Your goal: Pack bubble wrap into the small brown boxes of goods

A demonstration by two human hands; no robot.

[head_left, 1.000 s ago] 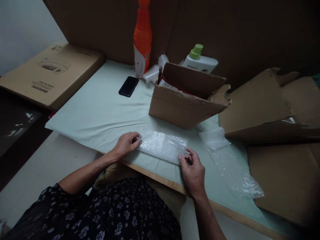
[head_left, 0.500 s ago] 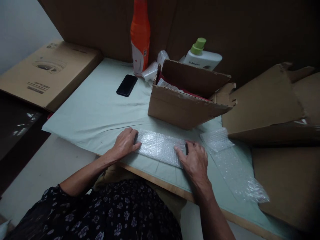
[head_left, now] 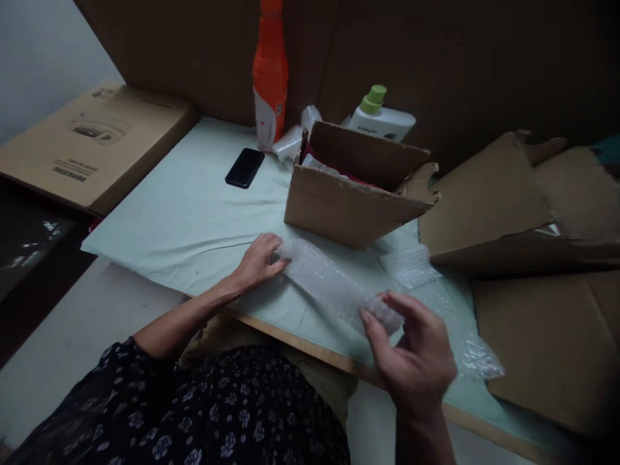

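Observation:
A long strip of bubble wrap (head_left: 329, 284) stretches between my two hands, lifted and tilted over the pale green cloth. My left hand (head_left: 261, 260) pinches its left end between thumb and fingers. At the other end, my right hand (head_left: 416, 352) grips the wrap with thumb and fingertips, raised towards me. I cannot tell whether anything lies inside the wrap. A second bubble wrap piece (head_left: 411, 266) lies on the cloth just beyond my right hand.
An open cardboard box (head_left: 349, 206) stands behind the strip. Behind it are an orange bottle (head_left: 271, 77) and a white bottle with a green cap (head_left: 382, 121). A black phone (head_left: 245, 168) lies left. Larger cartons (head_left: 484, 200) stand right; a flat printed carton (head_left: 92, 142) lies far left.
The bubble wrap strip has come up off the cloth, its right end raised by my right hand towards me and right. My left hand has shifted slightly right and away.

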